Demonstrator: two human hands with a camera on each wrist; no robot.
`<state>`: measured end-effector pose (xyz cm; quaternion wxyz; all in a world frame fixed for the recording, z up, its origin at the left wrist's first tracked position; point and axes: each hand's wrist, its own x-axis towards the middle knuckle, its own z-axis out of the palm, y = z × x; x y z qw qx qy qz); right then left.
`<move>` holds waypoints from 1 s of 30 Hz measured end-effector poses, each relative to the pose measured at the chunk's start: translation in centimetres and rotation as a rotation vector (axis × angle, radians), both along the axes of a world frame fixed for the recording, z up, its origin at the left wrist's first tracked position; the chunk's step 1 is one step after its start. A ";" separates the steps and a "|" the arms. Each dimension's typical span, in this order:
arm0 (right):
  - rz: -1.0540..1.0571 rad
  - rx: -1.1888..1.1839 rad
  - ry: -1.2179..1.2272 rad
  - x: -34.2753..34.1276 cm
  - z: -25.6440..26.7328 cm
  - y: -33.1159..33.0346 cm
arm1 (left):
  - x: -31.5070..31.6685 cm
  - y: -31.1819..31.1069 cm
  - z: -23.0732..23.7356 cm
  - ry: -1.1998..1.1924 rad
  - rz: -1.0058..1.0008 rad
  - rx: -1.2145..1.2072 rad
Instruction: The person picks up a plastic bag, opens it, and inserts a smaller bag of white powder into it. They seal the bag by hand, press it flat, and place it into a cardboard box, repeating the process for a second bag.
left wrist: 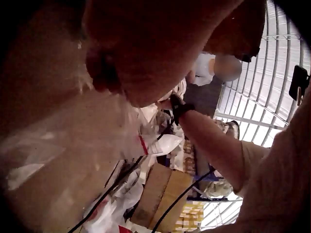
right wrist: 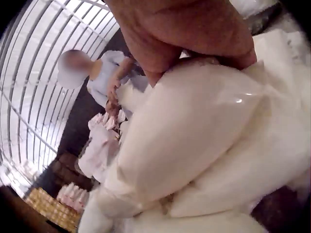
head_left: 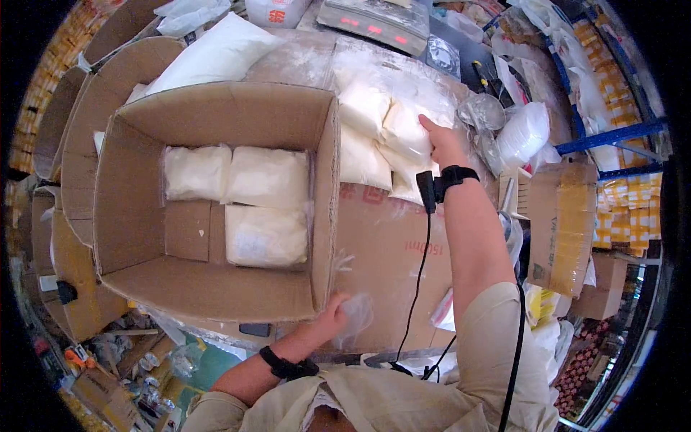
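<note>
My right hand (head_left: 448,144) grips the end of a plump clear bag of cream-coloured powder (head_left: 407,133). In the right wrist view, thumb and fingers pinch the edge of that bag (right wrist: 180,131), which lies on others like it. Low in the head view, my left hand (head_left: 330,319) is by the near right corner of an open cardboard box (head_left: 216,291), its fingers curled on a crumpled clear plastic bag (head_left: 356,317). Inside the box, three powder bags (head_left: 268,234) lie flat on the bottom.
More powder bags (head_left: 363,158) are heaped right of the box on a cardboard sheet (head_left: 389,266). A digital scale (head_left: 374,25) stands behind them, and a large white sack (head_left: 216,54) lies behind the box. Another person (right wrist: 104,77) works across the table. Black cables hang by my right arm.
</note>
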<state>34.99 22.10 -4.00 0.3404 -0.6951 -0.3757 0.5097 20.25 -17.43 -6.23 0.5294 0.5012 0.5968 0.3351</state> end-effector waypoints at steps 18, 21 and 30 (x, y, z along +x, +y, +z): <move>-0.070 -0.136 0.288 20.4 -9.7 -32.1 | 3.9 3.3 2.0 0.324 0.281 0.147; -0.164 -0.058 0.460 20.6 -9.8 -34.0 | 5.4 3.3 1.7 0.422 0.249 0.171; 0.091 -0.052 0.665 22.6 1.7 -39.6 | 10.6 1.2 0.9 0.540 0.167 0.219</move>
